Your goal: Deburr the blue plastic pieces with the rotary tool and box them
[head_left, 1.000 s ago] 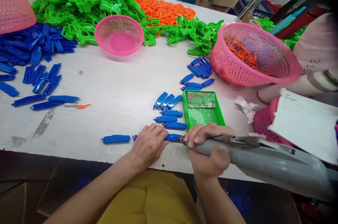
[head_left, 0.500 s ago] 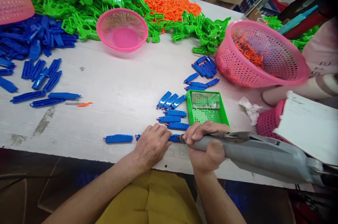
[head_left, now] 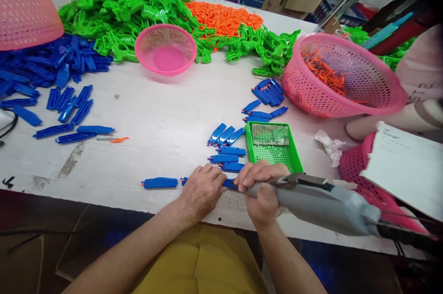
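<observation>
Right hand: now nearer the left hand, beside the slim blue plastic piece. The grey cylindrical power tool has shifted with it; its metal tip (visible earlier) is hidden. Far left: a thin black cable has entered view.

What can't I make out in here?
In the head view:
Blue plastic, one piece or two: covered by the left hand's grip.
Tip of the grey tool: behind the right hand's grip.
Salmon-pink basket: cut by the left edge.
Writing on white board: too small.
</observation>
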A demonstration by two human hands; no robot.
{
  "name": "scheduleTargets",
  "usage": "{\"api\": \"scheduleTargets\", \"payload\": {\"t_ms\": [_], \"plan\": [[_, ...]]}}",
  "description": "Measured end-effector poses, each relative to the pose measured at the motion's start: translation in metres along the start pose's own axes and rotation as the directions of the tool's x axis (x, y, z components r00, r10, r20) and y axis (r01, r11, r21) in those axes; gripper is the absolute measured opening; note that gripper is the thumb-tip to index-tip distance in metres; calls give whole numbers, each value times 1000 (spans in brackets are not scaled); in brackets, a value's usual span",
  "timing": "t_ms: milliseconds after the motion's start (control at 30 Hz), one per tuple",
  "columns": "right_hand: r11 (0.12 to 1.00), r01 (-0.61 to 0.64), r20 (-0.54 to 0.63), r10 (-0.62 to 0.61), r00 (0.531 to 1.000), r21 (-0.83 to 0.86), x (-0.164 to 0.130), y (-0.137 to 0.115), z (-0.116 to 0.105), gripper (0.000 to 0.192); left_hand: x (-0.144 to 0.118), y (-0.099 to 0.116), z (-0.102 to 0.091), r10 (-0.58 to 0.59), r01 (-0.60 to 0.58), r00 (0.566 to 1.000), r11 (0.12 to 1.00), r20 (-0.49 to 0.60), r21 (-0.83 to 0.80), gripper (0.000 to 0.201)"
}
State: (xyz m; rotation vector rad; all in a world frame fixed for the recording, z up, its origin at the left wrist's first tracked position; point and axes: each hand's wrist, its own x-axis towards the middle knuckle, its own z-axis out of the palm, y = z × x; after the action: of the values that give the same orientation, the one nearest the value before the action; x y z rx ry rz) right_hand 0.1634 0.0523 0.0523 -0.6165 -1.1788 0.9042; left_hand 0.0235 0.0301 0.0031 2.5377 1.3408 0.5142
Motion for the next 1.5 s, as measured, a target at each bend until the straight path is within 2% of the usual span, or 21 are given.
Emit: {"api": "scheduleTargets", "payload": {"t_ms": [133,200,300,367,467,533,633,767,1033,1267,1333,1433,1500], "plan": [[999,12,-95,-8,995,45,8,-15,-18,16,-10,-13,-19,27,-28,998,1000,58,14,12],[997,80,-175,-82,981,-20,15,-25,-36,19,-19,-24,-35,29,-31,994,999,101,20,9],[975,130,-326,-185,927,-182,26,-32,-64,18,-25,-34,-55,12,-13,995,1000,101,11,16],[963,107,-415,-204,887,-246,30,-30,-77,18,-20,-32,-58,30,-30,998,1000,57,-9,21],[964,65,-476,-184,860,-256,33,-22,-83,16,1,-19,-45,101,-101,995,995,-17,-18,25],[965,61,-479,-182,859,-257,32,-18,-83,14,17,-9,-32,141,-140,989,990,-53,26,26],[964,65,-473,-184,862,-257,30,-14,-83,13,34,0,-15,147,-136,986,982,-77,130,26],[970,68,-461,-172,871,-232,29,-11,-86,13,39,0,-6,137,-119,986,975,-90,187,19],[975,59,-412,-145,899,-213,27,-11,-85,12,27,-2,-5,130,-117,986,986,-109,115,16],[968,46,-405,-147,902,-248,28,-11,-84,15,8,-4,-11,39,-42,994,999,-106,-20,27],[967,40,-412,-144,900,-251,30,-14,-84,15,6,-7,-12,11,-14,996,999,-91,-37,24],[964,87,-405,-186,895,-250,34,-22,-81,15,6,-9,-11,12,-14,998,999,-67,-32,17],[967,117,-367,-195,909,-225,35,-29,-75,17,8,-9,-10,20,-21,998,1000,-63,-23,15]]}}
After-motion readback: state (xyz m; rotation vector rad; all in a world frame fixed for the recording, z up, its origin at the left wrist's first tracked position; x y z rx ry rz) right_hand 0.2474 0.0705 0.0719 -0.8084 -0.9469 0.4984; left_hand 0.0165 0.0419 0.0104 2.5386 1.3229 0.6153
